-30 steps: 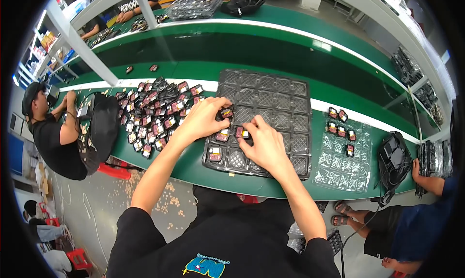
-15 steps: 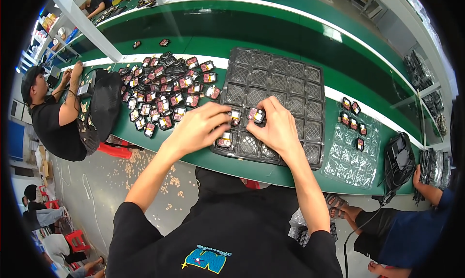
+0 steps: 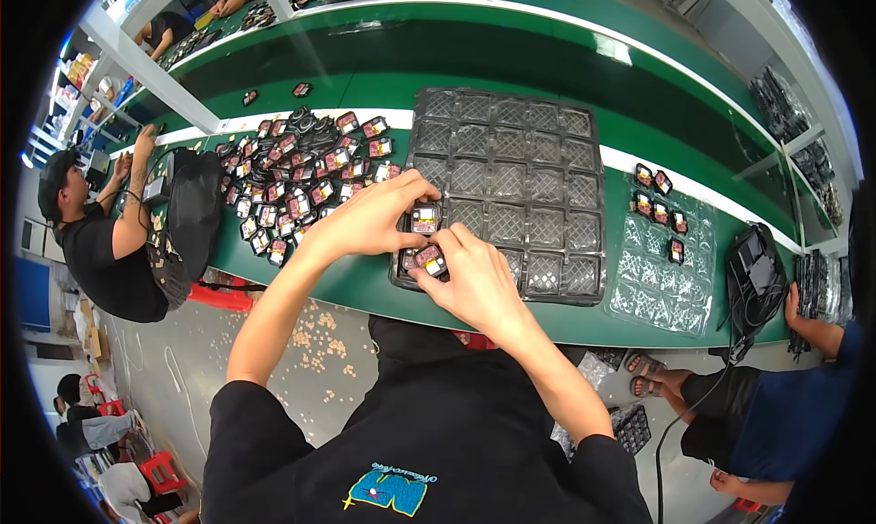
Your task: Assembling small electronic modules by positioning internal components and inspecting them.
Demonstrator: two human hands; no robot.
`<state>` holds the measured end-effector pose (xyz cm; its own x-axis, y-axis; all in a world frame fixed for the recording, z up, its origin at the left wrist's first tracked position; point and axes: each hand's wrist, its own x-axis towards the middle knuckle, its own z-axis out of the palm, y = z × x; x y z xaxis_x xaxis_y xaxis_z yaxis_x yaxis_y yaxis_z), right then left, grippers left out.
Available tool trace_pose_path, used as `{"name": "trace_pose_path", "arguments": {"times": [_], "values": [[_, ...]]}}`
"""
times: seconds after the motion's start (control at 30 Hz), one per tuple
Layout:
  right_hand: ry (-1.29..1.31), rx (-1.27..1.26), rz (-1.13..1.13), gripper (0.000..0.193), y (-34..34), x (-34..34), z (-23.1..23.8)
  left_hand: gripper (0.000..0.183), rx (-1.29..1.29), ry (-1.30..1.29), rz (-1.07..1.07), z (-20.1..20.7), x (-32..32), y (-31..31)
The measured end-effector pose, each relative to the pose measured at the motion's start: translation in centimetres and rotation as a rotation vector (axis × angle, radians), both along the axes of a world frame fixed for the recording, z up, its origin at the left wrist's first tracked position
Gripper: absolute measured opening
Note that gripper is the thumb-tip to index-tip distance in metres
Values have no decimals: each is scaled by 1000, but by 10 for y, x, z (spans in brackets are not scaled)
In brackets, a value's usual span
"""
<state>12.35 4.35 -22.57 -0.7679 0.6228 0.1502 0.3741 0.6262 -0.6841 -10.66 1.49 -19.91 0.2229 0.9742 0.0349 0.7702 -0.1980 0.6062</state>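
A black plastic tray (image 3: 534, 196) with rows of square pockets lies on the green bench in front of me. At its left edge, my left hand (image 3: 370, 218) closes its fingers and thumb about a small black piece with a white and red label (image 3: 425, 217). Just nearer to me, my right hand (image 3: 474, 282) pinches a similar labelled piece (image 3: 430, 262), tilted over the tray's near left corner. Part of another piece seems to show beside it, mostly hidden by my fingers. A heap of the same labelled pieces (image 3: 297, 168) lies left of the tray.
A clear tray (image 3: 662, 287) with several pieces at its far end is on the right. Beyond it sits a black bag (image 3: 756, 273) with a cable. A co-worker (image 3: 105, 241) sits at the left; another person's arm (image 3: 817, 323) reaches in at the right. Metal posts (image 3: 151, 63) border the bench.
My right hand has moved left and toward me with a piece, from the second column of pockets to the near left corner. My left hand stays at the tray's left edge. The view has shifted slightly.
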Motion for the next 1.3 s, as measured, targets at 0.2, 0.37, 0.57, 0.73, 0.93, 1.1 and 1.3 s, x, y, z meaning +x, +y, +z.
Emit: {"name": "trace_pose_path", "arguments": {"times": [0.2, 0.37, 0.57, 0.73, 0.93, 1.1, 1.3], "values": [[-29, 60, -75, 45, -7, -1, -3, 59, -130, 87, -37, 8, 0, 12], [-44, 34, -83, 44, -11, -4, -3, 46, -126, -33, -58, 1, -11, 9], [-55, 28, -139, 43, -11, -9, -7, 28, -129, -329, 135, -6, -16, 6], [-20, -37, -167, 39, -15, -27, -2, 28, -113, -689, 354, -31, -20, -5], [103, -69, -94, 33, -20, -30, -14, 28, -120, -657, 434, -28, -13, -6], [339, -284, -120, 34, -9, 12, 16, 28, -113, -619, 422, -31, -12, -2], [364, -159, -636, 38, 103, 172, 69, 28, -113, -576, 435, -26, -14, -7]]}}
